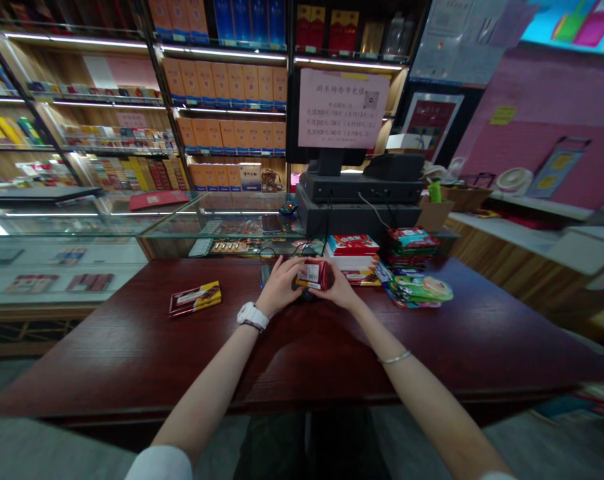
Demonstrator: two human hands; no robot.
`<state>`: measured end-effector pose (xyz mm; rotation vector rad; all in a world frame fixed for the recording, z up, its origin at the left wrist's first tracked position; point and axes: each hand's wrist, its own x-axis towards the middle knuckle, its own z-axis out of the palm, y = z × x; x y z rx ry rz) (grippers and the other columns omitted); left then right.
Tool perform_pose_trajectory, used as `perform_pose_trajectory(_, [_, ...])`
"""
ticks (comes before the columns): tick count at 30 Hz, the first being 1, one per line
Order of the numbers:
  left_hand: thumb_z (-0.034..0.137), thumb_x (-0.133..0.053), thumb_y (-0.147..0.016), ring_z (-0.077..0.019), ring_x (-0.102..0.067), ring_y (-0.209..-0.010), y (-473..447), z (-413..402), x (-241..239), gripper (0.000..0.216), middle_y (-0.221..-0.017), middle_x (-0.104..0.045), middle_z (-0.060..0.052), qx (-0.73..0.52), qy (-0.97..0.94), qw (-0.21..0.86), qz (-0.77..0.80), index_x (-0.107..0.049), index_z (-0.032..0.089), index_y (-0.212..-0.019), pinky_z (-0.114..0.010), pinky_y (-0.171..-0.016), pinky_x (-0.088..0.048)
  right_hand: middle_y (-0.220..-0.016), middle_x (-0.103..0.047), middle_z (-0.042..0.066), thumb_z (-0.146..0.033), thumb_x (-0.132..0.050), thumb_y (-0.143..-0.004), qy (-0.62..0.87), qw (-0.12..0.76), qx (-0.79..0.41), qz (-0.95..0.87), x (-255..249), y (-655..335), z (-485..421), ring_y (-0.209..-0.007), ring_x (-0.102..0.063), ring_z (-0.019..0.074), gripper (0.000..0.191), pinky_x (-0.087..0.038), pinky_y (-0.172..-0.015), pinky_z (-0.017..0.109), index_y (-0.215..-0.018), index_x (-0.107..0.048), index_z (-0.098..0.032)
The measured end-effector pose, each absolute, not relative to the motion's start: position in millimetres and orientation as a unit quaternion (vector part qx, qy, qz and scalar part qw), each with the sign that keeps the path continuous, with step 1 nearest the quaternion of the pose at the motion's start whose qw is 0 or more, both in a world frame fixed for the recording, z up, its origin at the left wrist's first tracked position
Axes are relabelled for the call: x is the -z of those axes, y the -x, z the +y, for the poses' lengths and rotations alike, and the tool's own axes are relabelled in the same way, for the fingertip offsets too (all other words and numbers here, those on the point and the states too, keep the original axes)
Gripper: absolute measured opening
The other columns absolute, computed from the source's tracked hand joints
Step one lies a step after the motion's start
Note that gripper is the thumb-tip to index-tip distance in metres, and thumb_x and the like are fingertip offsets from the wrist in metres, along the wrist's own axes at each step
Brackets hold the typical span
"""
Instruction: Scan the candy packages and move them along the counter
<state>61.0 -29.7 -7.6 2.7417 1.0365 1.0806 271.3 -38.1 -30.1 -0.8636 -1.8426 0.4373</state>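
Both my hands meet over the far middle of a dark red wooden counter [192,360]. My left hand [281,285], with a white watch on its wrist, and my right hand [336,287], with a thin bracelet, are closed together on a small red packet [314,274] held just above the counter. A dark object lies under the packet, mostly hidden. A red and yellow flat pack [195,298] lies on the counter to the left of my hands.
Stacks of red boxes [353,252] and colourful snack packets [412,273] stand to the right of my hands. A black register with a pink sign [343,108] sits behind them. A glass display case [222,223] and lit shelves of cartons [227,87] fill the back.
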Motion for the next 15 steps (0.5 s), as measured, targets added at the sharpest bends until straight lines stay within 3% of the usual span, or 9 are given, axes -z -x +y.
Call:
perform_pose_trajectory(5, [0.015,-0.052,-0.086,-0.0212,-0.051,-0.135,-60,-32,5,0.032,-0.144,-0.057,-0.007,-0.369,-0.857,0.003,0.359,-0.061,0.025,-0.115,-0.053,-0.125,-0.022,-0.139,-0.055,0.010,-0.035,-0.072,-0.078,0.378,0.487,-0.084,-0.783,26,-276,-39,-0.137,-0.046,0.0291,0.065,-0.033,-0.117,0.051,-0.138,-0.049,-0.027])
perform_pose_trajectory(11, [0.006,-0.043,-0.082,-0.0180,-0.047,-0.138,-60,-38,2,0.061,-0.148,-0.053,-0.005,-0.392,-0.848,-0.009,0.356,-0.047,0.024,-0.141,-0.048,-0.126,-0.019,-0.130,-0.054,0.009,-0.029,-0.069,-0.078,0.445,0.382,0.051,-0.808,27,-278,-39,-0.127,-0.049,0.0321,0.067,-0.026,-0.117,0.059,-0.142,-0.051,-0.031])
perform_pose_trajectory(15, [0.022,-0.054,-0.088,-0.0222,-0.046,-0.140,-61,-41,3,0.054,-0.149,-0.053,-0.006,-0.356,-0.876,-0.027,0.325,-0.048,0.025,-0.141,-0.049,-0.127,-0.015,-0.128,-0.053,0.010,-0.028,-0.067,-0.080,0.462,0.332,0.096,-0.817,31,-275,-40,-0.129,-0.047,0.0326,0.066,-0.018,-0.120,0.061,-0.144,-0.051,-0.030])
